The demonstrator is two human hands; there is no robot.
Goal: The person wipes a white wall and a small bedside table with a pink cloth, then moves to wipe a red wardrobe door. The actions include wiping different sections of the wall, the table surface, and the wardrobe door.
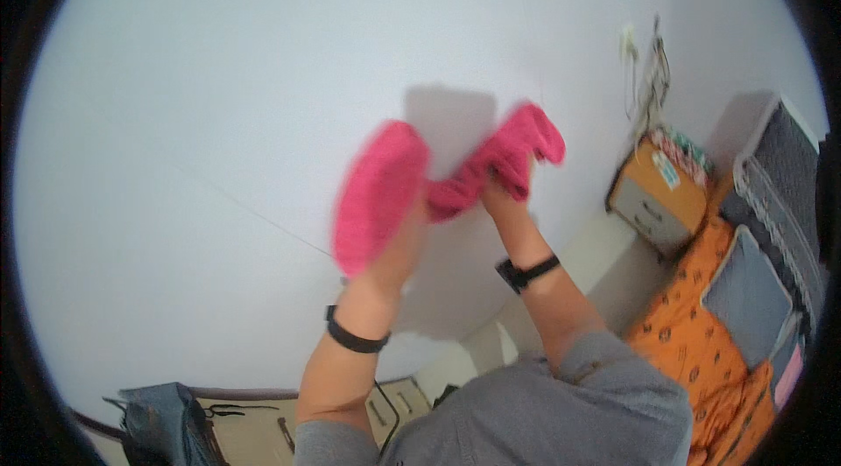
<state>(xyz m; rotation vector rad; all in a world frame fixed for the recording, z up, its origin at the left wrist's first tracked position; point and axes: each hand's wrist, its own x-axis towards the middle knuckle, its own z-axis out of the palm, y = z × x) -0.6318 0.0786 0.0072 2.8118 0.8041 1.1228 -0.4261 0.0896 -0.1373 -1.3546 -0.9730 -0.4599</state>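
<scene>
A pink cloth (382, 193), blurred by motion, is stretched between my two raised hands in front of a pale wall. My left hand (409, 236) is mostly hidden behind the wide, rounded left part of the cloth. At the other end, my right hand (502, 193) is bunched into the cloth, which folds over the fingers. A twisted strip of the same cloth spans the gap between the hands. Each wrist wears a black band.
A wooden nightstand (660, 196) with folded fabric stands at the right, below hanging cables (654, 82). Beside it is a bed with an orange sheet (683, 334), a grey pillow (749, 298) and a dark padded headboard (782, 157). Dark clothing (161, 420) hangs at lower left near drawers (253, 433).
</scene>
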